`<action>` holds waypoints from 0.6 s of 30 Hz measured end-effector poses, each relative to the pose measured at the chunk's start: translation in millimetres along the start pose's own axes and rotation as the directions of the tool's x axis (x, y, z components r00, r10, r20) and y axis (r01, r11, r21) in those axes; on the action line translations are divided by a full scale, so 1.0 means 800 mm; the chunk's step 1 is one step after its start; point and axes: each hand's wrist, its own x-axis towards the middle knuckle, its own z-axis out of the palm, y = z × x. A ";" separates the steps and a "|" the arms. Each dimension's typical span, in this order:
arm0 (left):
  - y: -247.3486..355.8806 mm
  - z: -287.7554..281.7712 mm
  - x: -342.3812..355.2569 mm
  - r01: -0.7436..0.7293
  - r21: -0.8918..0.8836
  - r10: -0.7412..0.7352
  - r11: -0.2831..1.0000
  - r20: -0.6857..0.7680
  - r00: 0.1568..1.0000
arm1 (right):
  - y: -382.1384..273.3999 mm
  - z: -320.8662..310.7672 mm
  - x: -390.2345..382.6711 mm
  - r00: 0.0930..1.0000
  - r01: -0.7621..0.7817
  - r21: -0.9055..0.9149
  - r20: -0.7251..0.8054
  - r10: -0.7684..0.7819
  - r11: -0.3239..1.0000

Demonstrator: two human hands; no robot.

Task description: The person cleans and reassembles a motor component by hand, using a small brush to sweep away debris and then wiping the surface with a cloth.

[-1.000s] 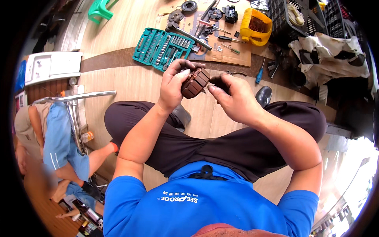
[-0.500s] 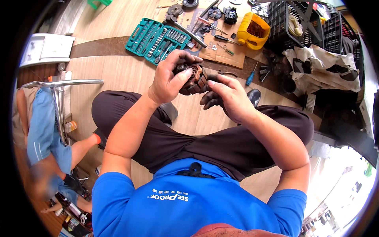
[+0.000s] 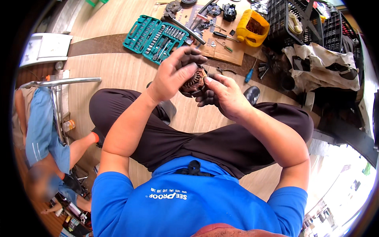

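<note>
Your left hand [image 3: 173, 75] has closed further over the top of the motor stator [image 3: 194, 80], fingers curled around it above your lap. Your right hand [image 3: 223, 94] still grips its lower side, so you're turning it to inspect the copper windings.

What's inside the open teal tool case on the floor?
The teal case holds rows of small metal sockets and bits in both halves. Whatever lies beneath them, or under the case, is covered.
</note>
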 end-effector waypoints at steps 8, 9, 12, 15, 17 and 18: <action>-0.009 -0.008 0.009 0.165 -0.463 -0.265 0.871 -0.159 0.951 | -0.011 -0.003 0.004 0.997 0.067 0.053 0.031 -0.069 0.996; -0.011 -0.008 0.008 0.199 -0.513 -0.316 0.835 -0.150 0.937 | -0.013 -0.003 0.004 0.996 0.074 0.048 0.043 -0.076 0.996; -0.014 -0.004 0.006 0.259 -0.636 -0.393 0.727 -0.077 0.916 | -0.015 -0.004 0.006 0.993 0.102 0.053 0.062 -0.105 0.993; -0.011 -0.001 0.003 0.288 -0.700 -0.407 0.654 -0.004 0.913 | -0.011 -0.009 0.010 0.991 0.126 0.051 0.046 -0.128 0.991; -0.017 -0.003 0.001 0.291 -0.684 -0.393 0.669 0.007 0.919 | -0.010 -0.011 0.012 0.991 0.125 0.042 0.049 -0.127 0.991; -0.020 -0.003 0.001 0.293 -0.676 -0.386 0.677 0.012 0.922 | -0.010 -0.011 0.012 0.992 0.118 0.041 0.043 -0.119 0.992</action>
